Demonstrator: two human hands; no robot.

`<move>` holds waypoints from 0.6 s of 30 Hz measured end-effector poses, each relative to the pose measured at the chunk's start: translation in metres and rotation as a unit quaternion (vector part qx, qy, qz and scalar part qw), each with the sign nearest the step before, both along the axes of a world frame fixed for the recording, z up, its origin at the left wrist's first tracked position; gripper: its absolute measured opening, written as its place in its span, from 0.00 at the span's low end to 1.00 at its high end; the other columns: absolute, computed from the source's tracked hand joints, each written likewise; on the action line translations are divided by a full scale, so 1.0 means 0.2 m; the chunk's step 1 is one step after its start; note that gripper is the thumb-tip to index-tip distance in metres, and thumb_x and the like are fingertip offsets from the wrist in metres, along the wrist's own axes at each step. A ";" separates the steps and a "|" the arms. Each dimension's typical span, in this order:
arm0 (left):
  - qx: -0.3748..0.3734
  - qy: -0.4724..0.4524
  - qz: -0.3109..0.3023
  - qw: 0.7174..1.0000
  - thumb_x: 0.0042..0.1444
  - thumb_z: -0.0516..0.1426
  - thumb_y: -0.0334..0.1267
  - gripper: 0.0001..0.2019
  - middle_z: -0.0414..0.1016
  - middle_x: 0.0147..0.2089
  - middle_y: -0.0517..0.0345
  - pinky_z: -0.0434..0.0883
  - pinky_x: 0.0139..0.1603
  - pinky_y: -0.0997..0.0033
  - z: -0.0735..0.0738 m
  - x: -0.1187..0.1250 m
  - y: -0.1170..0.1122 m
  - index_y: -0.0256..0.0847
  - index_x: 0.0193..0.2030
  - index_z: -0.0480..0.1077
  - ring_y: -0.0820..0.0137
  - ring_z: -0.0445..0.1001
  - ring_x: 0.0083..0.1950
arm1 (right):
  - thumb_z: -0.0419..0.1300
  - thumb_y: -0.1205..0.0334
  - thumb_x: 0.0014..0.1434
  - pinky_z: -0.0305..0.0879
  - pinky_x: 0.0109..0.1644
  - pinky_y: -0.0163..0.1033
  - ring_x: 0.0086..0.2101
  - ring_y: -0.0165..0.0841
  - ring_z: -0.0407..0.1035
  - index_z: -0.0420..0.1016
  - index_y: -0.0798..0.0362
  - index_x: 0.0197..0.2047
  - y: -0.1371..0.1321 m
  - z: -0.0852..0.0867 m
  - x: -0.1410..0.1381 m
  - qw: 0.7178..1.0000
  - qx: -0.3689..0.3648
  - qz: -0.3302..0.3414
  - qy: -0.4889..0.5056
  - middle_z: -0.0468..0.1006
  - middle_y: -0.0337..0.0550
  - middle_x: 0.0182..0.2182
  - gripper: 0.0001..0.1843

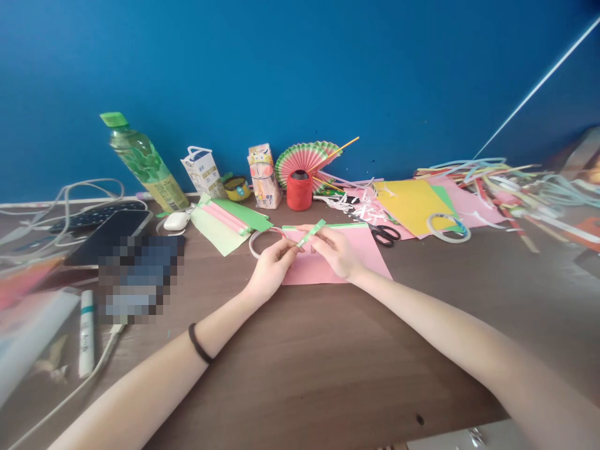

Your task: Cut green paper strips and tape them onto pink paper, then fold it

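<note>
Between my two hands is a narrow folded green paper strip (313, 232), tilted up to the right. My left hand (273, 265) pinches its lower left end with thumb and fingertips. The fingers of my right hand (338, 251) are closed on the strip's upper part. Beneath both hands lies a pink paper sheet (365, 262) with a green edge along its far side. A roll of tape (255, 245) sits just behind my left hand, partly covered by it. Black-handled scissors (385, 235) rest to the right of the pink sheet.
Along the blue wall stand a green bottle (145, 162), a milk carton (203, 173), a red thread spool (299, 191) and a pleated paper fan (300, 159). Yellow paper (407, 203) and another tape roll (449, 227) lie right; a phone (112, 237) and marker (87, 334) left.
</note>
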State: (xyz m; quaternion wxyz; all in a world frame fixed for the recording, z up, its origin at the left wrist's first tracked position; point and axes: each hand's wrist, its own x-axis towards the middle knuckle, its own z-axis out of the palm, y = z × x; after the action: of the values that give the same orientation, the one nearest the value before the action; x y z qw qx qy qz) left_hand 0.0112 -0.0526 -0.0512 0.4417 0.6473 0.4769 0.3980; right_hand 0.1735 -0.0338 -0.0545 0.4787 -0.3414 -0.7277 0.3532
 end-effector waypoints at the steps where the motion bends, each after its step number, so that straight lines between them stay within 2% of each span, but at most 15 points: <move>1: 0.004 0.005 0.007 1.000 0.53 0.51 0.42 0.09 0.60 0.22 0.66 0.58 0.25 0.77 0.00 0.00 0.00 0.40 0.32 0.67 0.77 0.58 0.23 | 0.49 0.53 0.60 0.62 0.32 0.36 0.26 0.28 0.63 0.73 0.53 0.39 0.00 0.00 0.00 1.000 -0.002 -0.002 0.011 0.74 0.42 0.32 0.16; 4: 0.009 0.006 0.022 1.000 0.53 0.50 0.42 0.09 0.62 0.23 0.65 0.57 0.24 0.77 -0.01 -0.01 0.00 0.40 0.32 0.68 0.77 0.57 0.22 | 0.47 0.51 0.61 0.63 0.32 0.36 0.26 0.27 0.64 0.71 0.54 0.29 0.00 0.00 0.00 1.000 0.003 0.006 0.026 0.74 0.44 0.34 0.20; 6: 0.010 0.004 0.027 1.000 0.53 0.50 0.41 0.09 0.62 0.23 0.65 0.57 0.24 0.76 -0.01 -0.01 0.00 0.40 0.32 0.68 0.76 0.58 0.22 | 0.49 0.51 0.60 0.63 0.32 0.37 0.26 0.28 0.65 0.71 0.54 0.26 0.01 0.00 0.00 1.000 0.006 0.009 0.012 0.75 0.44 0.32 0.19; 10: 0.017 0.022 0.022 0.999 0.54 0.51 0.41 0.09 0.65 0.24 0.64 0.59 0.27 0.76 0.00 0.00 0.00 0.39 0.31 0.67 0.75 0.61 0.25 | 0.57 0.56 0.54 0.64 0.32 0.37 0.27 0.31 0.68 0.72 0.54 0.28 0.01 0.00 -0.01 0.999 0.002 -0.025 -0.039 0.74 0.41 0.24 0.10; 14: 0.020 0.029 0.020 0.999 0.54 0.51 0.41 0.09 0.66 0.25 0.63 0.59 0.26 0.76 0.00 0.00 0.00 0.39 0.30 0.67 0.75 0.61 0.25 | 0.55 0.63 0.55 0.65 0.35 0.37 0.30 0.31 0.70 0.71 0.55 0.30 0.01 -0.01 -0.02 0.999 0.016 -0.030 -0.040 0.75 0.41 0.27 0.06; 18: 0.016 0.009 0.029 0.999 0.54 0.51 0.42 0.09 0.62 0.22 0.65 0.59 0.25 0.76 -0.02 -0.01 0.01 0.40 0.28 0.65 0.76 0.60 0.23 | 0.53 0.64 0.56 0.65 0.35 0.35 0.29 0.29 0.69 0.69 0.55 0.30 0.00 0.00 -0.02 0.999 0.004 -0.027 -0.033 0.75 0.40 0.27 0.06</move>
State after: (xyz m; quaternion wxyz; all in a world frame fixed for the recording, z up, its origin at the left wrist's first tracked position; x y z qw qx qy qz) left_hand 0.0097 -0.0503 -0.0553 0.4153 0.6438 0.4930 0.4123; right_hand 0.1690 -0.0331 -0.0546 0.4653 -0.3708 -0.7348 0.3256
